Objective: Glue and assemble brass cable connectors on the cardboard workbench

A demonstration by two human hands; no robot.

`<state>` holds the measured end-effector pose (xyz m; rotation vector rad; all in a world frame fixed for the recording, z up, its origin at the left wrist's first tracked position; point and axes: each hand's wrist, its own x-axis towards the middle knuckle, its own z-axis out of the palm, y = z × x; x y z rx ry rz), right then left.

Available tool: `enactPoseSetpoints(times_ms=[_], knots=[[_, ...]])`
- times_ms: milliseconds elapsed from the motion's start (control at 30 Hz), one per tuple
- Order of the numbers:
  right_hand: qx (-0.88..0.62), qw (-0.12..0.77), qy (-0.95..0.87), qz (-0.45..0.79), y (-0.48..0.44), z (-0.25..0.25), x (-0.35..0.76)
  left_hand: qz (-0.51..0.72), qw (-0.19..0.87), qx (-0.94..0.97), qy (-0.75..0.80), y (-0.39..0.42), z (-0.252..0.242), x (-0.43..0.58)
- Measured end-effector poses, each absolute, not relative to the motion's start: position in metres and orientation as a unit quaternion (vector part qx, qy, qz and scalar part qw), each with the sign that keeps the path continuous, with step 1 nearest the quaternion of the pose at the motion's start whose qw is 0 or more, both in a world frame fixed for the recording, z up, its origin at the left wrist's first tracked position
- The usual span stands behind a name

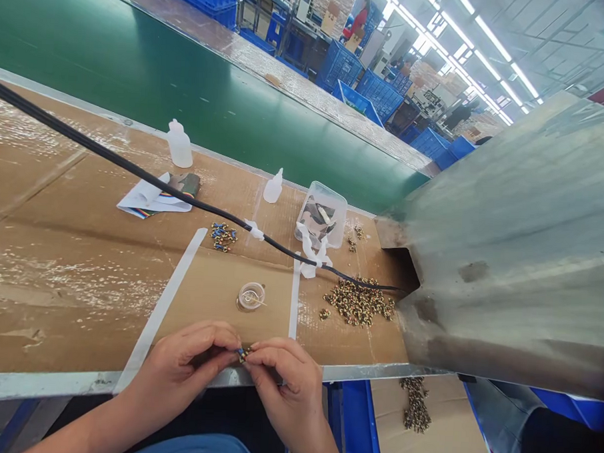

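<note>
Pinching: the left hand [180, 361] and right hand [285, 386] meet at the fingertips [231, 351], both closed firmly on a tiny coil part [245, 355], copper-coloured with a touch of blue, held over the bench's near edge.

Nearest dish: a small clear round dish [251, 296] with a thin wire inside, just ahead of the hands on a brown cardboard sheet [80, 257].

Right of the hands: a loose pile of similar coil parts [359, 302] below the mouth of a dented metal chute [506, 242].

Further ahead: a smaller cluster of blue-marked parts [223, 236], a clear plastic box [322, 214], two white squeeze bottles [179, 144] [272, 187], and a black cable [184, 181] with white tape.

Below the bench: a cardboard-lined blue bin [424, 419] holding more parts.

Beyond: a green conveyor belt [140, 46] and blue crates [378, 89].
</note>
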<state>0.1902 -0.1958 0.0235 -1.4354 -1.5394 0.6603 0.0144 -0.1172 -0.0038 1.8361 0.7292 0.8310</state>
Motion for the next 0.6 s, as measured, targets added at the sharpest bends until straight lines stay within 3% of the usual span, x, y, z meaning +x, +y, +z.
enactPoseSetpoints(times_ms=[367,600], knots=[[-0.57,0.449,-0.635,0.267,-0.196,0.019,0.196,0.293,0.49,0.755,0.322,-0.118,-0.005,0.015],[-0.639,0.49,-0.555,0.207,-0.213,0.01,0.233,0.25,0.454,0.735,0.438,-0.084,0.005,0.005]])
